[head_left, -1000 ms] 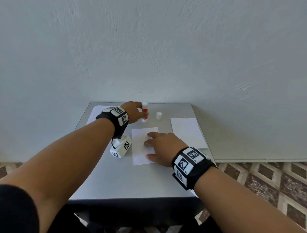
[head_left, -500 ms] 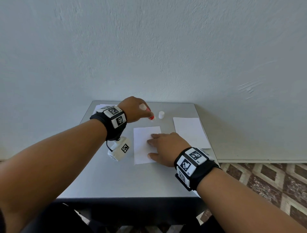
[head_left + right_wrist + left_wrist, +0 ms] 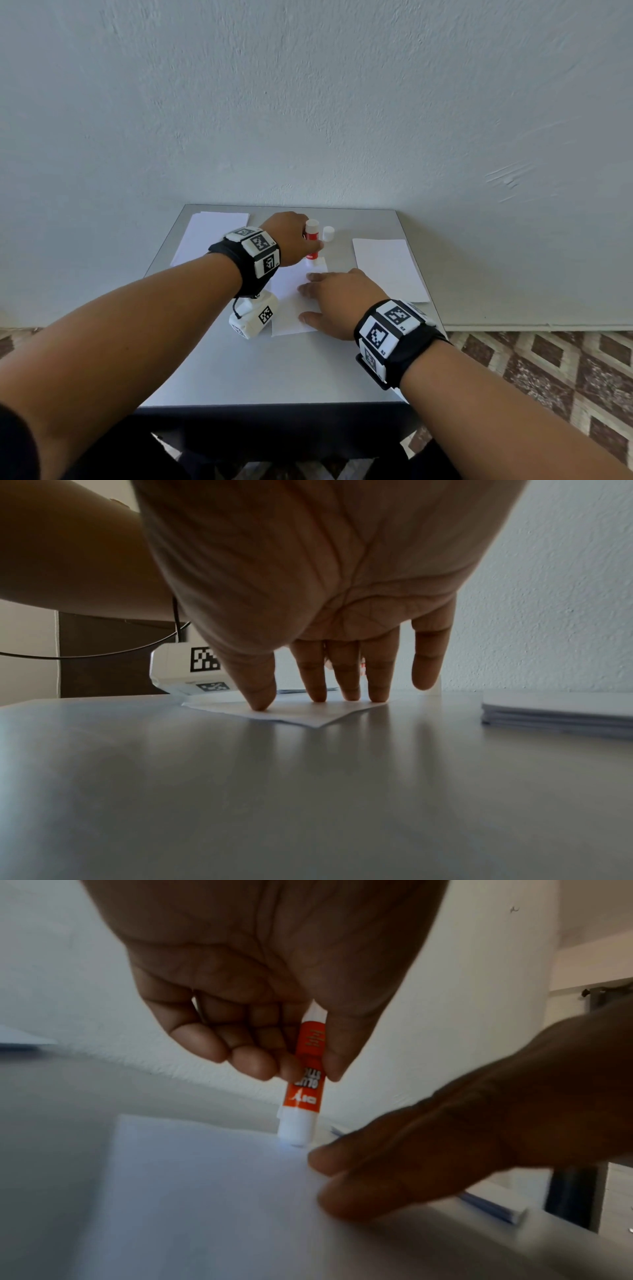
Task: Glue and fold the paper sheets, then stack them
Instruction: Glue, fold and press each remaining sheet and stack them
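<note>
Left wrist view: left hand (image 3: 260,993) fingers pinch red glue stick (image 3: 303,1083), upside-down label partly readable "glue"; right hand (image 3: 337,301) fingers flat, pressing paper (image 3: 291,308).

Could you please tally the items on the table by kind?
Glue stick: 1
Glue cap: 1
Single paper sheet being glued: 1
Paper piles: 2, left and right
Total: 5

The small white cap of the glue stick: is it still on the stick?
No, the white cap stands alone on the grey table beside the red glue stick.
</note>
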